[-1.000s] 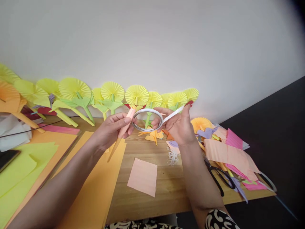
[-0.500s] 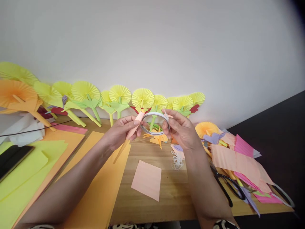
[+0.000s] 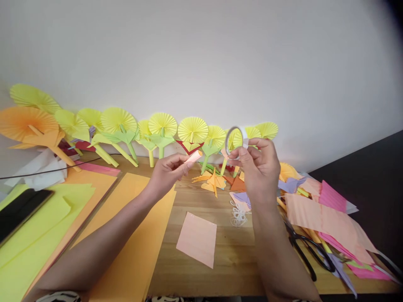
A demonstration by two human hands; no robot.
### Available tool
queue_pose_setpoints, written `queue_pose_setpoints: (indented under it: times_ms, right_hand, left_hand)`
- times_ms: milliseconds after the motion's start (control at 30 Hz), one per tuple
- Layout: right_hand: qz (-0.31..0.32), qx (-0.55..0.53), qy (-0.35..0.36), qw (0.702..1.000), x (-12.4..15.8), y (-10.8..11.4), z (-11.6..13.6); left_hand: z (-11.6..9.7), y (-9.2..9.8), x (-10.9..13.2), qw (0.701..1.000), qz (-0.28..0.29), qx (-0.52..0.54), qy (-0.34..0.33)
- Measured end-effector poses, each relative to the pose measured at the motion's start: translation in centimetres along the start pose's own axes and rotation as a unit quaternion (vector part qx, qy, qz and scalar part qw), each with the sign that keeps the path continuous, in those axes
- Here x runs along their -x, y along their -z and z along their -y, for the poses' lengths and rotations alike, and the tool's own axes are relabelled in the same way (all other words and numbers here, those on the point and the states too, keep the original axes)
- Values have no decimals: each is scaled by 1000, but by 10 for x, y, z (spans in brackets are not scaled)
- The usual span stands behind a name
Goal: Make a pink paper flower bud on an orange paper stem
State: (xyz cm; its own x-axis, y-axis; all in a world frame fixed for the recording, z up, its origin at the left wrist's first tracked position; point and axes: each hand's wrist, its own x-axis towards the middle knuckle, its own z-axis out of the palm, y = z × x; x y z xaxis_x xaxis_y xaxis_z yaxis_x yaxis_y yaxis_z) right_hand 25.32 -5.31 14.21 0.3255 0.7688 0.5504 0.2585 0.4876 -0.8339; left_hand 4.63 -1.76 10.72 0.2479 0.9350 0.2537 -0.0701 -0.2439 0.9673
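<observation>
Between the thumb and fingers of my left hand (image 3: 168,174) is a pale pink rolled paper piece (image 3: 194,157), its tip poking out up and to the right, with some orange at its end. My right hand (image 3: 260,163) grips a roll of white tape (image 3: 236,142), raised in front of the row of paper fans. The two hands are apart, both closed. Below them a pale pink paper sheet (image 3: 197,240) lies flat on the wooden table (image 3: 233,260). Orange paper cut-outs (image 3: 212,183) lie behind, between the hands.
Yellow pleated paper fans (image 3: 193,129) lean along the wall. Orange sheets (image 3: 126,235), yellow paper (image 3: 47,226) and a black phone (image 3: 22,209) lie at left. At right are scissors (image 3: 310,251), pink paper strips (image 3: 330,222) and a tangle of white string (image 3: 238,214).
My right hand has moved right and up with the tape roll, away from my left hand. The pink roll in my left hand now points more to the right.
</observation>
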Motion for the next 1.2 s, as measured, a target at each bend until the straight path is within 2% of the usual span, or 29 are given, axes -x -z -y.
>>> queue_pose_setpoints:
  times_ms: [133, 267, 367, 467, 600, 700, 833, 1000, 1200]
  right_hand:
    - [33, -3, -7, 999, 1, -2, -3]
    - [91, 4, -28, 995, 2, -2, -9]
    - [124, -5, -33, 992, 2, -1, -13]
    - [177, -10, -25, 984, 2, -1, -14]
    - [252, -54, -19, 966, 3, -3, -12]
    - [281, -69, -36, 957, 5, -6, -12]
    - [286, -67, -66, 954, 8, -11, -14]
    - [253, -53, -56, 964, 9, -14, -15]
    - [257, -19, -31, 966, 11, -15, -13]
  left_hand:
    - [-1, -4, 5, 991, -15, -84, -100]
    - [-5, -5, 8, 960, -21, -195, -202]
    - [-8, -5, 9, 944, -6, -229, -236]
    - [-8, -5, 10, 955, -7, -209, -211]
    - [-4, -7, 9, 990, 0, -95, -108]
    - [-3, -9, 9, 998, 24, -44, -46]
    - [-5, -11, 11, 998, 53, -30, -21]
    - [-7, -14, 13, 997, 74, -13, -12]
    - [-8, -13, 14, 997, 81, 11, 8]
